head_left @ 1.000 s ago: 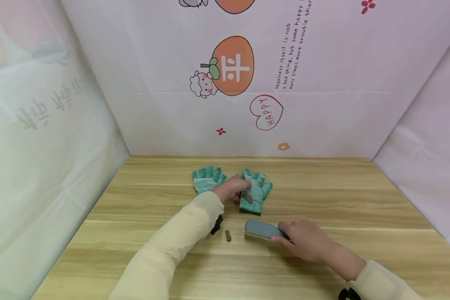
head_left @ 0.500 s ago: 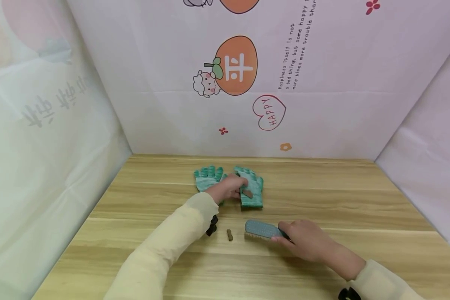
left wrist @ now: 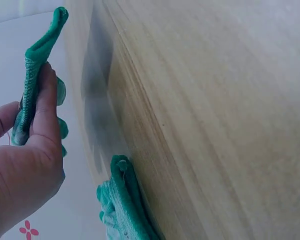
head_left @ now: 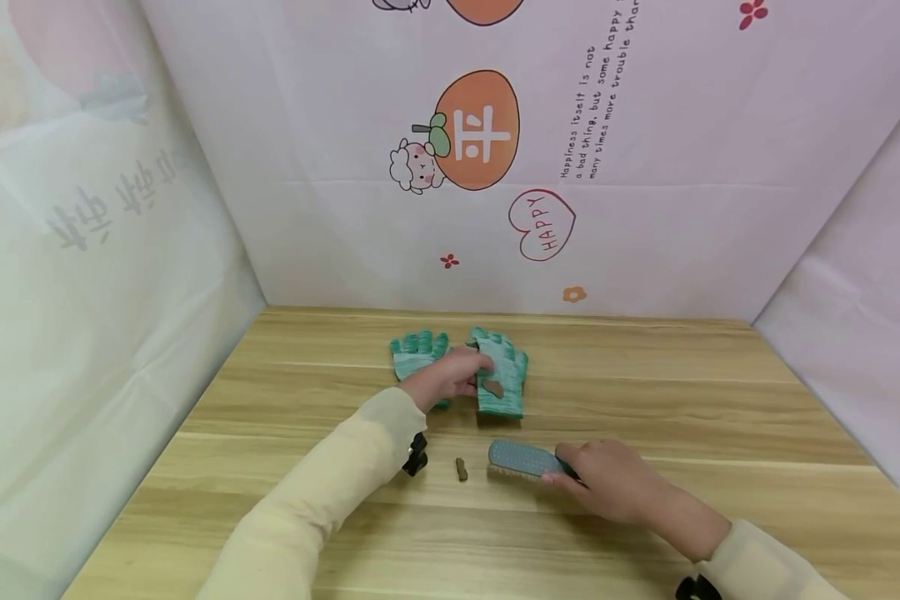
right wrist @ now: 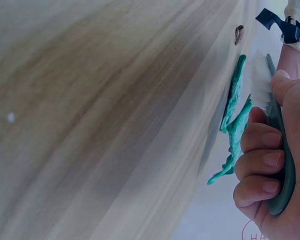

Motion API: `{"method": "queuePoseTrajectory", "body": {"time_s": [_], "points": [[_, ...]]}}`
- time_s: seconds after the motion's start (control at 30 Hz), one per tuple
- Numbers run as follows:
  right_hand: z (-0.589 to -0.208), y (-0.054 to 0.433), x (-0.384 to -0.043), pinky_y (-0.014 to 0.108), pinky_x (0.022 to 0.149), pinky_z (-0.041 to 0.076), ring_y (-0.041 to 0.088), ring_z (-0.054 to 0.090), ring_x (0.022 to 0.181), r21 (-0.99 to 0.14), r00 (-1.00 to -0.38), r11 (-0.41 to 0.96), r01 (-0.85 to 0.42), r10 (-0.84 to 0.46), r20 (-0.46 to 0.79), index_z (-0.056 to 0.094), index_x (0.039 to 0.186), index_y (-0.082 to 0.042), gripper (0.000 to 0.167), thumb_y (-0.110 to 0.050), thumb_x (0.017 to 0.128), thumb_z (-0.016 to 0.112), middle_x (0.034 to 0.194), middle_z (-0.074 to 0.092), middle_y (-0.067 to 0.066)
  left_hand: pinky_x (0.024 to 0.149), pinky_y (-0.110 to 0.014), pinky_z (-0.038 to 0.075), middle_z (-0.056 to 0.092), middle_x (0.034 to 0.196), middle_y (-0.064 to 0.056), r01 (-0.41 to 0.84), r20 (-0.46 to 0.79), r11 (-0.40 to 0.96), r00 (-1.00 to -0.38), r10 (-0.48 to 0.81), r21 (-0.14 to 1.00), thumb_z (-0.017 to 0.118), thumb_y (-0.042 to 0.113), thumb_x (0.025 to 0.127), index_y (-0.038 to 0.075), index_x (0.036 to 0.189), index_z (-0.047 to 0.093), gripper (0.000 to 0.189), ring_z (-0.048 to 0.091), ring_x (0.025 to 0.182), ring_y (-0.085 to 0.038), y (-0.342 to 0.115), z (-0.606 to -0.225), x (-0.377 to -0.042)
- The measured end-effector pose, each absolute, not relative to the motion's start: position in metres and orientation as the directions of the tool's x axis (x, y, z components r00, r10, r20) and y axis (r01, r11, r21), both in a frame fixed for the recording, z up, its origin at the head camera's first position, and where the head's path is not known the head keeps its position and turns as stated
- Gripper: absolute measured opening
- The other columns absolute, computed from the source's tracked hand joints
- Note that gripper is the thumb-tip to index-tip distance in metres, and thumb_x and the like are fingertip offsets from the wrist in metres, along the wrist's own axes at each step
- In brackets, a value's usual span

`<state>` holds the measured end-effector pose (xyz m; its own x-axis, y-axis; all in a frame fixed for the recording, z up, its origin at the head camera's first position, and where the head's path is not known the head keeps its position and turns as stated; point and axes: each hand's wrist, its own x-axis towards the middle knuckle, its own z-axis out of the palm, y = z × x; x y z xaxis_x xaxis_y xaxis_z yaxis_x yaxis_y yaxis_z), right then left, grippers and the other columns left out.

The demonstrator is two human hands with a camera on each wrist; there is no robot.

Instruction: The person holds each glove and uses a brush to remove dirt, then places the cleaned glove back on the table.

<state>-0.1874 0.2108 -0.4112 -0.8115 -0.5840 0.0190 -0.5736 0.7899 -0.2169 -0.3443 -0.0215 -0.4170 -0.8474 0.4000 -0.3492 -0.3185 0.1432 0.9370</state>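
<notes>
My left hand [head_left: 450, 373] pinches the side of a green work glove [head_left: 504, 367], thumb on one face and fingers on the other. In the left wrist view this glove [left wrist: 31, 95] hangs above the table. A brown spot [head_left: 493, 388] marks its pale face. The other green glove [head_left: 417, 350] lies palm-down or palm-up, I cannot tell, partly behind my left hand. My right hand [head_left: 611, 483] grips a grey-blue scrubbing brush [head_left: 521, 458] by its handle, pale bristles pointing toward the table. In the right wrist view its bristles [right wrist: 260, 82] show clearly.
A small brown piece [head_left: 461, 469] lies on the wooden table [head_left: 645, 400] between the left sleeve and the brush. White printed sheets stand as walls at the back [head_left: 345, 233] and on both sides. Black straps [head_left: 416, 456] sit at the wrists.
The held glove has risen off the table and shifted a little left, its fingers bending. My left hand has drawn slightly left. The right hand and brush stay almost still.
</notes>
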Motion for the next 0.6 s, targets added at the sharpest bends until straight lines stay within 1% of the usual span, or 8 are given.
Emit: {"method": "queuePoseTrajectory", "body": {"time_s": [0.03,0.1,0.2,0.3,0.37,0.47,0.53,0.6], "points": [[-0.411,0.211,-0.187,0.026,0.051,0.037,0.003,0.04,0.053,-0.221,-0.811,0.788,-0.574,-0.585,0.021,0.057,0.09,-0.015,0.043,-0.056,0.098,0.046,0.064,0.047,-0.013,0.063,-0.031,0.053,0.059,0.073,-0.008,-0.315,-0.343,0.137,-0.85,0.399,0.939,0.056,0.006,0.092,0.0,0.119,0.052,0.028,0.058,0.063,-0.017,-0.023,-0.416,-0.344],[-0.411,0.211,-0.188,0.026,0.05,0.036,0.003,0.039,0.053,-0.229,-0.81,0.786,-0.574,-0.586,0.021,0.056,0.088,-0.016,0.042,-0.056,0.098,0.045,0.064,0.046,-0.013,0.062,-0.03,0.053,0.059,0.075,-0.008,-0.305,-0.331,0.13,-0.853,0.403,0.944,0.057,0.007,0.092,-0.001,0.118,0.053,0.028,0.058,0.065,-0.017,-0.026,-0.415,-0.344],[-0.41,0.211,-0.188,0.026,0.05,0.036,0.003,0.039,0.053,-0.232,-0.812,0.787,-0.571,-0.583,0.021,0.054,0.085,-0.018,0.041,-0.056,0.098,0.045,0.063,0.045,-0.013,0.061,-0.03,0.052,0.059,0.076,-0.007,-0.298,-0.315,0.107,-0.852,0.418,0.949,0.057,0.007,0.092,-0.001,0.105,0.055,0.015,0.056,0.064,-0.017,-0.03,-0.414,-0.344],[-0.409,0.211,-0.188,0.026,0.051,0.036,0.003,0.039,0.053,-0.222,-0.815,0.792,-0.569,-0.58,0.019,0.054,0.085,-0.018,0.042,-0.057,0.098,0.044,0.062,0.045,-0.014,0.058,-0.029,0.048,0.055,0.071,-0.007,-0.299,-0.307,0.09,-0.85,0.428,0.95,0.056,0.008,0.093,0.003,0.091,0.055,0.006,0.05,0.059,-0.015,-0.033,-0.414,-0.345],[-0.409,0.211,-0.189,0.026,0.052,0.036,0.003,0.04,0.054,-0.216,-0.815,0.793,-0.569,-0.579,0.021,0.054,0.086,-0.018,0.042,-0.057,0.097,0.044,0.063,0.045,-0.014,0.055,-0.028,0.044,0.051,0.067,-0.005,-0.304,-0.309,0.083,-0.848,0.431,0.949,0.056,0.009,0.094,0.005,0.082,0.053,0.013,0.045,0.055,-0.014,-0.035,-0.414,-0.346],[-0.409,0.211,-0.189,0.026,0.052,0.037,0.003,0.04,0.054,-0.211,-0.816,0.795,-0.569,-0.577,0.027,0.054,0.086,-0.018,0.042,-0.057,0.097,0.045,0.063,0.045,-0.014,0.052,-0.027,0.035,0.045,0.061,-0.002,-0.312,-0.315,0.079,-0.847,0.427,0.947,0.056,0.014,0.097,0.008,0.075,0.049,0.024,0.037,0.051,-0.012,-0.038,-0.414,-0.345],[-0.41,0.211,-0.19,0.025,0.052,0.037,0.003,0.04,0.054,-0.207,-0.816,0.795,-0.57,-0.576,0.036,0.054,0.086,-0.018,0.041,-0.057,0.097,0.045,0.063,0.045,-0.014,0.052,-0.027,0.034,0.046,0.062,-0.001,-0.322,-0.321,0.071,-0.846,0.425,0.944,0.055,0.018,0.099,0.009,0.075,0.05,0.026,0.038,0.051,-0.011,-0.039,-0.414,-0.344],[-0.41,0.211,-0.19,0.025,0.052,0.037,0.002,0.04,0.054,-0.205,-0.817,0.795,-0.571,-0.575,0.045,0.054,0.085,-0.019,0.04,-0.057,0.097,0.046,0.063,0.045,-0.014,0.054,-0.027,0.036,0.05,0.065,-0.002,-0.333,-0.326,0.059,-0.846,0.422,0.941,0.055,0.02,0.1,0.009,0.079,0.053,0.024,0.042,0.053,-0.011,-0.04,-0.413,-0.343]]}}
